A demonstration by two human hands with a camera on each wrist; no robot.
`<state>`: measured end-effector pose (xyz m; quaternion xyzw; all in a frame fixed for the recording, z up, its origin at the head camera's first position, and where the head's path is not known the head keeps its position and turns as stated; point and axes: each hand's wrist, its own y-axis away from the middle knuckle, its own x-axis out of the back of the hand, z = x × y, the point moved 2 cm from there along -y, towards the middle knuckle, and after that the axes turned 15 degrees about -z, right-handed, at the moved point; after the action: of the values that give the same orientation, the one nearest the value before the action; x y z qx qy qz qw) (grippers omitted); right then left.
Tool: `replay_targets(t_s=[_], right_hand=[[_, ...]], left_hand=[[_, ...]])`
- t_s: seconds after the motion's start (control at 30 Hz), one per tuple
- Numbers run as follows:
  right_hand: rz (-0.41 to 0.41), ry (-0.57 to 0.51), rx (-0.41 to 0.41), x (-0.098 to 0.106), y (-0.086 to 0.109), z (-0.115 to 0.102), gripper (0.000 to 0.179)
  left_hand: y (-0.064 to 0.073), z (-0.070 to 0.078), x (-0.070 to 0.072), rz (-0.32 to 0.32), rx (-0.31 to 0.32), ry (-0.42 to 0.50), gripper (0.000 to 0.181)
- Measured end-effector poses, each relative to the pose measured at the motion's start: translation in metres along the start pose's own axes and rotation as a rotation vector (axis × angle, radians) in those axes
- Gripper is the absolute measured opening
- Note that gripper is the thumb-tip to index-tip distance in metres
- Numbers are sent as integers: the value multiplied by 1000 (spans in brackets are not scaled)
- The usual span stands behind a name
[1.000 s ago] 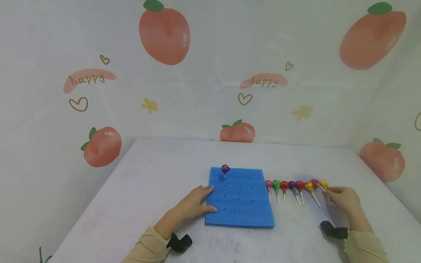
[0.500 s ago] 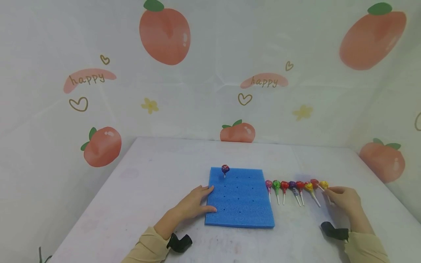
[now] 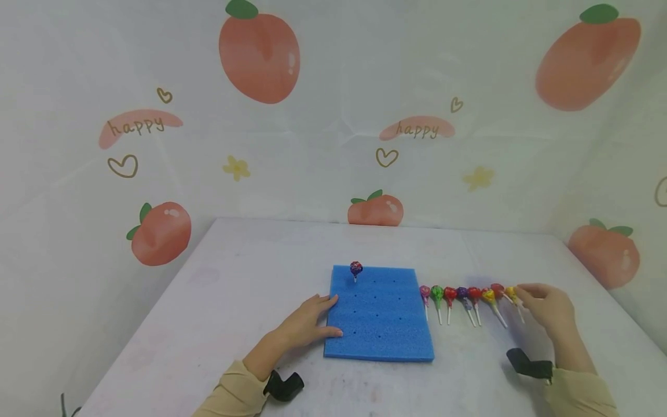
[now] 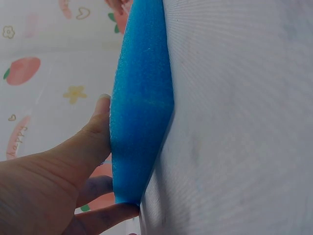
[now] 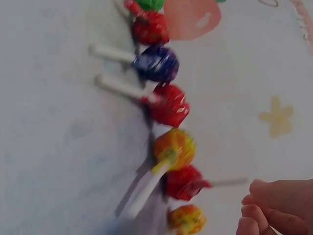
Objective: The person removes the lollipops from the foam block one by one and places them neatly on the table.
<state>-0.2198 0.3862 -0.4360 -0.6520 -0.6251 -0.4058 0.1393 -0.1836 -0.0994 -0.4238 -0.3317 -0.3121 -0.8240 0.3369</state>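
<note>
My left hand [image 3: 307,324] rests at the left edge of a blue foam board [image 3: 377,341]; in the left wrist view the thumb and fingers lie spread along its side. One dark wrapped lollipop [image 3: 356,268] stands upright near the board's back left corner. At the far right, my right hand [image 3: 549,307] has thumb and forefinger together over the end of a lollipop row. In the right wrist view, the white stick of a red lollipop [image 5: 185,182] runs up to those fingertips, which pinch its end. A yellow lollipop [image 5: 187,219] lies just beside it.
Right of the board lie more lollipops in a row: pink [image 3: 425,292], green [image 3: 437,292], red, purple [image 3: 462,293], another red and a yellow one [image 3: 488,296]. Small holes dot the board. A white cloth with printed fruit [image 3: 375,208] hangs behind the white table [image 3: 250,260].
My right hand has risen slightly at the row's right end, showing more of the last yellow lollipop. The left hand and the board stay where they were.
</note>
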Motion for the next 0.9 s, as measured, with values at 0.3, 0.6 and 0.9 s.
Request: replay_targets(t_s=[0.3,0.6,0.9], right_hand=[[44,41,111,-8,13,-38,63],[2,118,345,-28,58,-114,46],[-32,106,498,-57,58,-150,31]], left_hand=[[0,1,0,4,-10,-8,76],[1,3,1,0,0,0,77],[1,1,1,-3,7,4,76]])
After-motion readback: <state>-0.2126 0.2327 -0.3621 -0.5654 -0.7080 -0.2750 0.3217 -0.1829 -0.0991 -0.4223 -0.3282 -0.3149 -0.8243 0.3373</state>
